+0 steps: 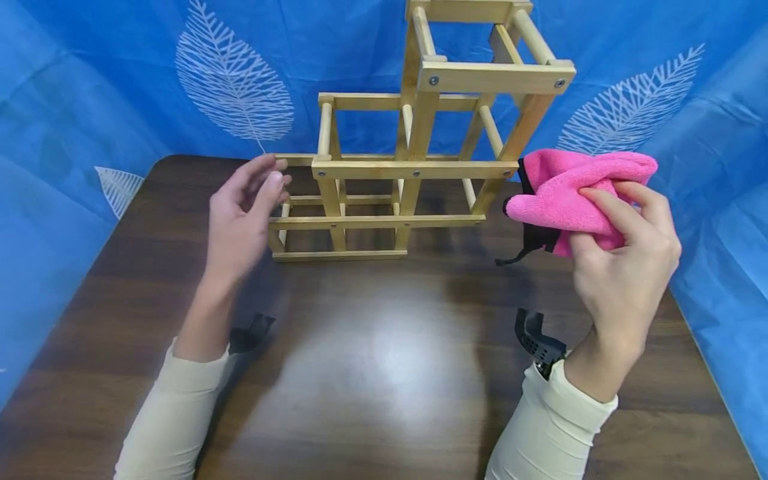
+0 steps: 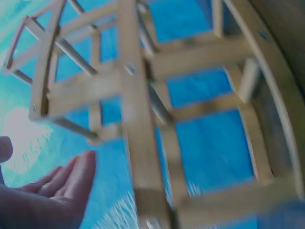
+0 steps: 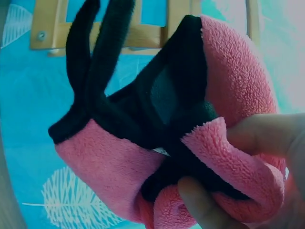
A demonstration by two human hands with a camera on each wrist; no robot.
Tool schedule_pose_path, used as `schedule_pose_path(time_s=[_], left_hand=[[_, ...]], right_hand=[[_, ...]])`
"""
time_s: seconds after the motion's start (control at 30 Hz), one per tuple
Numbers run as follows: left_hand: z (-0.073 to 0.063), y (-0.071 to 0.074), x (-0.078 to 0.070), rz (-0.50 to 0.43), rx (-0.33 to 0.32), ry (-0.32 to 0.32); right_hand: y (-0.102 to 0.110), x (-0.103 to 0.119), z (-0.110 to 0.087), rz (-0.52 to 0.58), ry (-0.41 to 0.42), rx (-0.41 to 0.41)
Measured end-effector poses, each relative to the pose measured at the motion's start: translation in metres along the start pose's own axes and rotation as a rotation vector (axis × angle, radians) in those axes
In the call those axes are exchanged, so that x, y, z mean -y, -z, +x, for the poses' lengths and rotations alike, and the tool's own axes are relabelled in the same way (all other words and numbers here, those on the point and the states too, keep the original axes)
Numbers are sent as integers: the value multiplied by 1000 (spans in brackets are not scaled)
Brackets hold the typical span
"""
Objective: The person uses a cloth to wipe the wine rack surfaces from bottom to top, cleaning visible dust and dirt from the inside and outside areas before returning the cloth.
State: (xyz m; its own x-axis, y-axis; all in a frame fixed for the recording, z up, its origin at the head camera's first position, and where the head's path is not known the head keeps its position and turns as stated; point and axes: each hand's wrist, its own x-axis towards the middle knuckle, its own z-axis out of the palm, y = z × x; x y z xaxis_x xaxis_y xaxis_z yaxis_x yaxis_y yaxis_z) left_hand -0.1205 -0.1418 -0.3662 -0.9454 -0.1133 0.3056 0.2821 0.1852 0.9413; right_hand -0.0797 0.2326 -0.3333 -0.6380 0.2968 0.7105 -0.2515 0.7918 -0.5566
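Observation:
A pink plush cloth [image 1: 558, 207] with black trim and a dangling black strap is bunched up in my right hand [image 1: 630, 267], thumb and fingers pinching its folds. It hangs in the air just right of a stepped wooden rack [image 1: 417, 171]. In the right wrist view, two black strips [image 3: 112, 43] rise from the cloth's dark edging. My left hand [image 1: 237, 217] is at the rack's low left end, fingers loosely bent and nothing between them. The left wrist view shows those fingers [image 2: 81, 179] beside the wooden bars.
The rack stands upright at the back of a dark wooden table [image 1: 372, 400], its tallest column on the right. Behind it hangs a blue curtain [image 1: 354, 40] with white leaf prints. Dark wrist mounts [image 1: 540, 343] stick out from both cream sleeves [image 1: 180, 400].

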Motion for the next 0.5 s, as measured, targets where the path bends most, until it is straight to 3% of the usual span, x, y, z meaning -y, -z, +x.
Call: schedule_pose_path(time_s=[0.07, 0.2, 0.37, 0.5], left_hand=[[3, -12, -7, -67, 35, 59], [13, -31, -15, -82, 89, 168], [17, -36, -15, -64, 76, 151], [19, -33, -16, -37, 131, 126]], right_hand=[[-2, 0, 0, -18, -16, -12], [-4, -3, -2, -14, -21, -22], [-8, -8, 0, 10, 4, -1], [-9, -7, 1, 9, 8, -5]])
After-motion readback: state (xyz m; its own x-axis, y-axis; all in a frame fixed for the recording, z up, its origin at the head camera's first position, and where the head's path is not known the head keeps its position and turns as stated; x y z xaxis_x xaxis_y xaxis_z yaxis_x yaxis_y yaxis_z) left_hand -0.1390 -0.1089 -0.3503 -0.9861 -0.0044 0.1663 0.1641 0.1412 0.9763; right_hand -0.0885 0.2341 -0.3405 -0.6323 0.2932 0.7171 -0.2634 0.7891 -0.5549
